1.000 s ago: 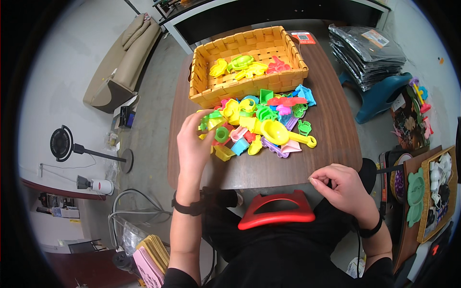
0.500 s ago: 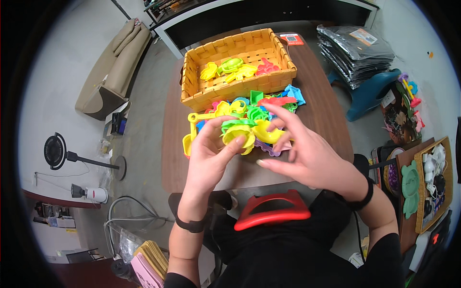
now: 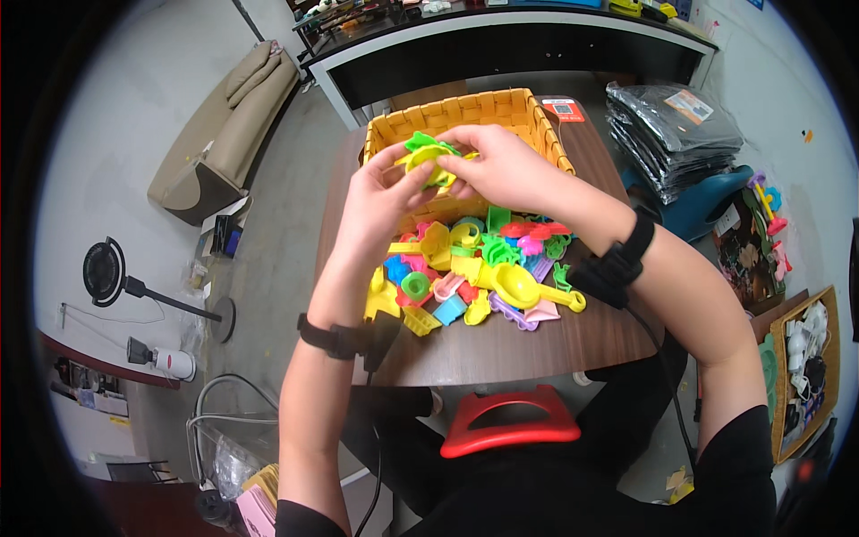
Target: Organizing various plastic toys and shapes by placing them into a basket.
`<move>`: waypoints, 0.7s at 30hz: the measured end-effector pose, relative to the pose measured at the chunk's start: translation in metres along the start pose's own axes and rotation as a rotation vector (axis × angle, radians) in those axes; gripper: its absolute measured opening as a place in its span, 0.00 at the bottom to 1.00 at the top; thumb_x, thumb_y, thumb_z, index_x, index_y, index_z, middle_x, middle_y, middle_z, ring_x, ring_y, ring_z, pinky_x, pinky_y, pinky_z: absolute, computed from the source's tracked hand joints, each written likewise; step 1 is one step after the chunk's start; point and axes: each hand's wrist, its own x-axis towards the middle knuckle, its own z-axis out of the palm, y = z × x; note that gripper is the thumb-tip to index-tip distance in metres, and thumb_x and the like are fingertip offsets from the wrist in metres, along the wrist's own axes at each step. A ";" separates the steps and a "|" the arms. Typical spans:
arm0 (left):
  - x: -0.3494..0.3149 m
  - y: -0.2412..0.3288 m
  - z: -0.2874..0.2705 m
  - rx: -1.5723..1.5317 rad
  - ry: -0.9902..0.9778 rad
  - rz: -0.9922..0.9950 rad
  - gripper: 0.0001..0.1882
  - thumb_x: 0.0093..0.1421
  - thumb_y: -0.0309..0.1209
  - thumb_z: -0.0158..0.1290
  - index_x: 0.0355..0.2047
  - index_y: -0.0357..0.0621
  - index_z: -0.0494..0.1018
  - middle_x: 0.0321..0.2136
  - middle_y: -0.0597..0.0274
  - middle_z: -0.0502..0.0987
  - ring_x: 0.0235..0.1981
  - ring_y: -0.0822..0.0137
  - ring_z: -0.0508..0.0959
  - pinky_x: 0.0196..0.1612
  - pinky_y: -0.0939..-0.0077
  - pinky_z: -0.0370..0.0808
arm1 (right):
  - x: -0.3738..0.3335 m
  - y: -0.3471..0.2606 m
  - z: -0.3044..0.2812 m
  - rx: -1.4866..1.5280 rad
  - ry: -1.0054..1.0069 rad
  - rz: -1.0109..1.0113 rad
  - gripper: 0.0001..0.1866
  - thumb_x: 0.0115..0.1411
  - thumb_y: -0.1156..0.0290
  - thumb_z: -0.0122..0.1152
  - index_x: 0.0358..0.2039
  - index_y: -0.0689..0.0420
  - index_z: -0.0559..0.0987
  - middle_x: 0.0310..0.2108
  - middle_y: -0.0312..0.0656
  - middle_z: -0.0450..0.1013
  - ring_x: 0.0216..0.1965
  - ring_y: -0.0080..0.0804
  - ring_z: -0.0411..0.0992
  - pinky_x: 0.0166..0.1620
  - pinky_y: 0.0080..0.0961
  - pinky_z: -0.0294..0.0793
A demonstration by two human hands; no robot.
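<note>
My left grip [image 3: 374,199] and right grip [image 3: 506,166] are both clamped, fingers and thumbs, on a yellow-and-green plastic toy [image 3: 426,159], held up over the woven basket [image 3: 407,119], beyond the toy pile [image 3: 463,268] on the brown worktop [image 3: 447,356]. Labels: red-and-white sticker [image 3: 564,110] with dark square, worktop's far right corner; orange-and-white label [image 3: 689,106] on the black plastic-wrapped stack [image 3: 649,134]; print too small to read.

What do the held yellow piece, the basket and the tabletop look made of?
Yellow piece: smooth, probably moulded plastic; uniform bright colour.
Basket: likely wood strips, slightly glossy; broad flat bands interweave.
Tabletop: brown wood-grain, faint sheen; solid wood or laminate, can't tell.
</note>
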 end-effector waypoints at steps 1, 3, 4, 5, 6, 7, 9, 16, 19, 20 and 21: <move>0.009 0.001 -0.005 -0.013 0.003 -0.011 0.30 0.76 0.31 0.66 0.73 0.33 0.71 0.57 0.57 0.86 0.51 0.71 0.88 0.57 0.77 0.88 | 0.006 -0.003 0.003 -0.002 0.008 -0.001 0.14 0.70 0.62 0.75 0.51 0.54 0.87 0.38 0.38 0.83 0.38 0.36 0.81 0.43 0.34 0.80; 0.020 0.007 -0.013 0.083 0.045 0.004 0.31 0.74 0.31 0.69 0.72 0.33 0.73 0.55 0.56 0.87 0.51 0.71 0.89 0.56 0.77 0.88 | 0.027 -0.011 0.003 -0.003 0.024 0.002 0.14 0.70 0.62 0.75 0.52 0.54 0.87 0.38 0.38 0.83 0.38 0.36 0.81 0.43 0.34 0.80; 0.024 0.009 -0.016 0.180 0.093 0.016 0.31 0.72 0.32 0.71 0.71 0.33 0.76 0.53 0.55 0.89 0.50 0.70 0.89 0.55 0.76 0.87 | 0.032 -0.014 0.006 0.000 0.029 0.003 0.14 0.71 0.62 0.75 0.52 0.54 0.87 0.39 0.39 0.83 0.39 0.37 0.81 0.43 0.34 0.80; 0.025 0.009 -0.020 0.183 0.092 0.013 0.31 0.72 0.32 0.71 0.71 0.33 0.76 0.53 0.55 0.89 0.50 0.70 0.89 0.55 0.76 0.87 | 0.034 -0.015 0.009 0.003 0.034 0.004 0.15 0.71 0.62 0.75 0.52 0.54 0.87 0.39 0.39 0.83 0.39 0.37 0.81 0.44 0.34 0.80; 0.026 0.009 -0.023 0.204 0.091 0.015 0.31 0.71 0.31 0.72 0.70 0.33 0.76 0.52 0.55 0.89 0.50 0.70 0.89 0.55 0.76 0.87 | 0.035 -0.016 0.011 0.007 0.038 0.006 0.15 0.71 0.62 0.75 0.52 0.54 0.86 0.39 0.39 0.83 0.39 0.37 0.81 0.44 0.34 0.80; 0.026 0.008 -0.026 0.223 0.090 0.013 0.30 0.71 0.30 0.72 0.69 0.33 0.77 0.52 0.55 0.89 0.49 0.70 0.89 0.56 0.76 0.87 | 0.036 -0.017 0.013 0.010 0.039 0.010 0.15 0.71 0.62 0.75 0.52 0.55 0.86 0.39 0.39 0.82 0.40 0.37 0.81 0.44 0.35 0.80; 0.025 0.006 -0.032 0.262 0.089 0.009 0.29 0.70 0.29 0.73 0.68 0.33 0.78 0.50 0.55 0.90 0.49 0.70 0.90 0.56 0.75 0.88 | 0.039 -0.018 0.019 0.016 0.039 0.018 0.15 0.71 0.61 0.75 0.52 0.55 0.86 0.40 0.40 0.82 0.40 0.38 0.81 0.45 0.35 0.80; 0.018 0.004 -0.047 0.334 0.090 0.020 0.26 0.66 0.25 0.75 0.63 0.32 0.82 0.42 0.54 0.91 0.42 0.71 0.91 0.49 0.77 0.89 | 0.043 -0.006 0.028 0.048 0.033 0.045 0.16 0.71 0.61 0.75 0.53 0.55 0.86 0.41 0.41 0.82 0.42 0.39 0.80 0.46 0.36 0.80; 0.014 0.013 -0.059 0.414 0.067 0.003 0.25 0.67 0.24 0.73 0.63 0.32 0.81 0.40 0.58 0.91 0.41 0.72 0.90 0.49 0.77 0.89 | 0.051 -0.001 0.026 0.057 0.037 0.051 0.17 0.71 0.60 0.75 0.53 0.55 0.86 0.42 0.41 0.82 0.43 0.40 0.80 0.47 0.37 0.80; 0.015 0.015 -0.066 0.413 0.062 -0.005 0.25 0.67 0.24 0.73 0.63 0.32 0.81 0.40 0.58 0.91 0.41 0.72 0.90 0.49 0.77 0.89 | 0.047 0.004 0.027 0.058 0.038 0.060 0.17 0.71 0.60 0.75 0.53 0.56 0.86 0.42 0.42 0.82 0.43 0.40 0.80 0.47 0.37 0.80; 0.018 0.017 -0.077 0.392 0.018 -0.011 0.25 0.68 0.23 0.72 0.64 0.33 0.81 0.40 0.59 0.90 0.41 0.72 0.89 0.49 0.77 0.89 | 0.050 0.008 0.025 0.060 0.040 0.069 0.17 0.71 0.60 0.75 0.53 0.56 0.86 0.43 0.42 0.82 0.43 0.41 0.80 0.48 0.37 0.80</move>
